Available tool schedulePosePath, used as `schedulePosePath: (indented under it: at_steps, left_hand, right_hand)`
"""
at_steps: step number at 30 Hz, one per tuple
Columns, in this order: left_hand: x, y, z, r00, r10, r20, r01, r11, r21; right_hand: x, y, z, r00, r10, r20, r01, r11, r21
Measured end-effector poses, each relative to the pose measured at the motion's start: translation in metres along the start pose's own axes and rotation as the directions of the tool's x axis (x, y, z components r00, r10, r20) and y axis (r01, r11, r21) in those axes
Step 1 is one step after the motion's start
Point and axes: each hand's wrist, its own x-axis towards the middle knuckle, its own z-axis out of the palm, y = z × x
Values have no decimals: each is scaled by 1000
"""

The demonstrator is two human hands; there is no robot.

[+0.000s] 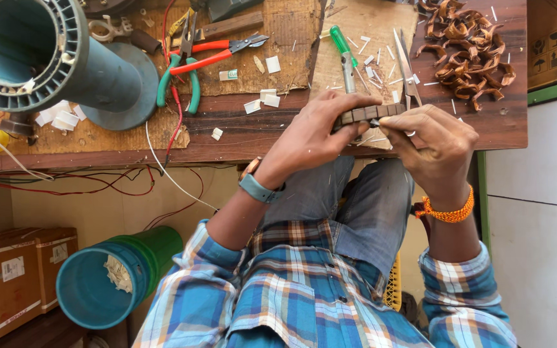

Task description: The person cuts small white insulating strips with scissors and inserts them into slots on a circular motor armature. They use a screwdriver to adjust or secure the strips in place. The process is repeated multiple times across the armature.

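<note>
We pinch a dark slotted strip (370, 114) between left hand (317, 138) and right hand (436, 145), fingers closed on it, steadied at the table (240, 132) edge.

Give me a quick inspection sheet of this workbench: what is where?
Surface: wooden bench, worn, littered with white paper scraps.
Job's things: dark slotted strip held between both hands.
Clutter: green screwdriver, scissors, pliers, red cutters, copper coils, blue-grey motor housing.
Hands: left hand and right hand pinch the strip.
Cables: red and white wires hang off the edge.
Surroundings: blue bucket, cardboard boxes, white cabinet.
</note>
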Motion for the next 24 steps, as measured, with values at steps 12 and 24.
schedulePosePath:
  at_steps: [12,24]
  left_hand:
    - [-3,10,-1,998,49,-39,-42,986,160]
    - [0,4,-4,999,44,-24,-40,989,141]
  right_hand:
    - [19,-14,-22,954,-142,263,186,971,-149]
    - [14,-15,-10,948,-192,254,269,910,-317]
